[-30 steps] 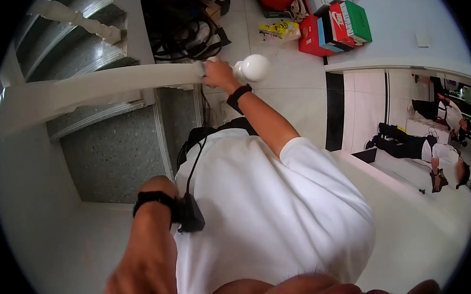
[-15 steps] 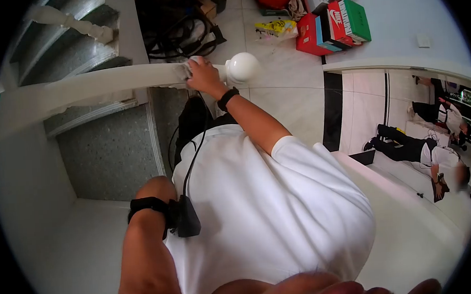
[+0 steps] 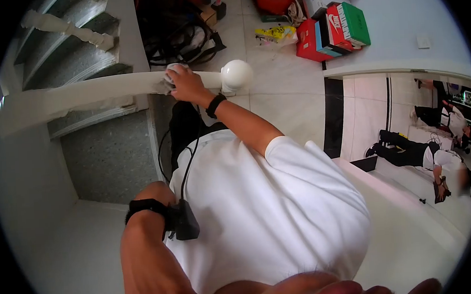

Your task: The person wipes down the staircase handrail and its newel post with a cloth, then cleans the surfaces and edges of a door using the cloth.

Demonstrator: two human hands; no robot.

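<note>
The right hand (image 3: 188, 86) clasps a half-hidden cloth (image 3: 168, 78) against the handrail (image 3: 107, 86) (left hand (image 3: 163, 289) cropped, grip unclear).

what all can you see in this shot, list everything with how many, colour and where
Handrail: 1, white, across upper left
Ball end: 1, white, at the handrail's right end
Cloth: 1, greyish white, on the handrail
Steps: several, grey, left
Baluster: at least 1, off-white, top left
Coiled cords: uncountable, black, top centre-left
Boxes: several, mostly red, green, white, upper right
Plastic bag: 1, yellow and clear, left of boxes
Wall plate: 1, white, right wall
Other people: at least 2, white tops, dark trousers, far right
Shirt: 1, white, lower centre
Device: 1, black, against the shirt
Arm straps: 2, black, upper centre and left
Right hand: 1, bare, gripping cloth
Left arm: 1, bare, lower left, fingers not visible
</note>
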